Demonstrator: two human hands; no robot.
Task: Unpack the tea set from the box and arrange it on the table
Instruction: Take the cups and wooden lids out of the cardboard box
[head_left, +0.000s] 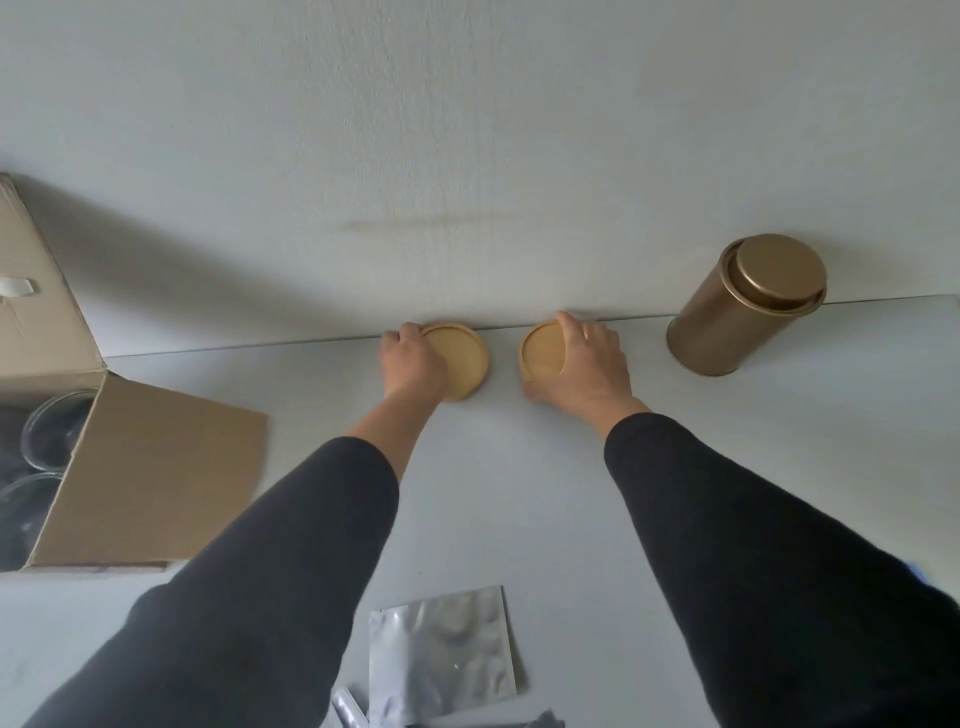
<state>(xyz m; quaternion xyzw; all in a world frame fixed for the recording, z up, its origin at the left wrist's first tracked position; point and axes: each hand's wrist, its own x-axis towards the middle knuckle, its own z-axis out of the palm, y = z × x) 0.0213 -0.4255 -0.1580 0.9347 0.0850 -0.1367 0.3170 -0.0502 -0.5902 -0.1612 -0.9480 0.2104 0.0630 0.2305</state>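
Two round wooden coasters lie flat side by side at the far edge of the grey table, close to the wall. My left hand rests on the left coaster, fingers curled over its near left rim. My right hand covers the right coaster, fingers spread across its right half. A gold tea tin with a lid stands upright to the right of the coasters. The open cardboard box sits at the left, with clear glass pieces visible inside it.
A silver foil pouch lies near the table's front edge, with more foil wrapping beside it. The pale wall rises straight behind the coasters. The box's flap hangs open toward the table's middle.
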